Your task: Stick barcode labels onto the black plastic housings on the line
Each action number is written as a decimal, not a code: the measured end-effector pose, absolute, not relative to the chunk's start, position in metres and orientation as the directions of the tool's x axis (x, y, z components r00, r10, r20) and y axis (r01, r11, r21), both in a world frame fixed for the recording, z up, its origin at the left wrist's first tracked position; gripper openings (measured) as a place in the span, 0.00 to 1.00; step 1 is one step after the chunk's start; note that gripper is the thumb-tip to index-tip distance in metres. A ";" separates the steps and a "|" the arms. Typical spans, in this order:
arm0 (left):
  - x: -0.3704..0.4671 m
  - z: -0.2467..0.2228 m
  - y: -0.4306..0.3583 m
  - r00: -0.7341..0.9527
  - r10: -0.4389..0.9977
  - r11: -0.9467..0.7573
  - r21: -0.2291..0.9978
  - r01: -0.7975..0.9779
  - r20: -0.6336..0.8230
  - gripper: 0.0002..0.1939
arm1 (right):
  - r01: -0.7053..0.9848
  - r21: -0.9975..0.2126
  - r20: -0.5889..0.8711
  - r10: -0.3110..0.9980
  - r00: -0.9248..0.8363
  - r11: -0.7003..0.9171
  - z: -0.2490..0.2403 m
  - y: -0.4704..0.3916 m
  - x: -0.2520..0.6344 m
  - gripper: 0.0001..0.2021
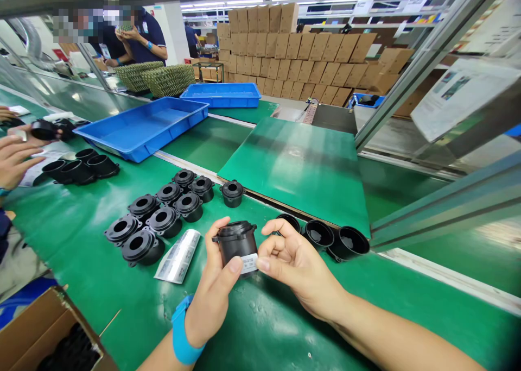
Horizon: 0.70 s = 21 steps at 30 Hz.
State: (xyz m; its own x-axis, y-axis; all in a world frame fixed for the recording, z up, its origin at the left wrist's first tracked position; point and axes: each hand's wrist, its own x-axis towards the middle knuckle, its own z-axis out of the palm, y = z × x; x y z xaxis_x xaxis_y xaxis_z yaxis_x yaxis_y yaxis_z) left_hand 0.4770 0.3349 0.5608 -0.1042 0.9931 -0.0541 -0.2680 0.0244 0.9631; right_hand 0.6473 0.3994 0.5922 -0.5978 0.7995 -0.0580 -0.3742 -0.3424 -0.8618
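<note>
My left hand, with a blue wristband, is closed around a black plastic housing that has a flanged top. On the housing's side is a white printed label, and my left thumb presses its left end. My right hand has its fingers curled, with thumb and index finger pinching at the label's right end. Left of my hands lies a sheet of silvery-white labels, slightly curled. Beyond it stand several similar black housings with ringed tops. Another single housing stands just behind the one I hold.
Several open black cups stand at the right, partly behind my right hand. Blue trays sit at the back left. A co-worker's hands are at the far left, near more black cups. A cardboard box is at lower left.
</note>
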 end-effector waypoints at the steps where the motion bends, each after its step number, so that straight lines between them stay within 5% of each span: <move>1: 0.477 0.561 0.335 -0.098 0.994 0.022 0.963 -0.268 -0.051 0.36 | -0.376 -0.862 -0.055 0.799 -0.599 -0.341 0.592 0.400 0.647 0.26; 8: 0.477 0.562 0.336 -0.140 0.990 -0.001 0.973 -0.232 -0.033 0.34 | -0.388 -0.858 -0.050 0.806 -0.590 -0.336 0.590 0.398 0.648 0.24; 11: 0.480 0.559 0.333 -0.182 0.983 -0.041 0.972 -0.232 -0.002 0.35 | -0.457 -0.871 0.053 0.890 -0.453 -0.180 0.583 0.392 0.644 0.23; 14: 0.486 0.553 0.328 -0.214 0.976 -0.077 0.969 -0.235 0.026 0.35 | -0.439 -0.898 0.165 0.916 -0.365 -0.013 0.573 0.382 0.639 0.36; 17: 0.494 0.546 0.322 -0.207 0.978 -0.079 0.963 -0.258 0.025 0.31 | -0.384 -0.919 0.131 0.852 -0.507 -0.087 0.567 0.372 0.635 0.45; 21: 0.501 0.539 0.318 -0.181 0.982 -0.093 0.958 -0.273 0.043 0.29 | -0.372 -0.925 0.128 0.860 -0.494 -0.076 0.563 0.370 0.633 0.30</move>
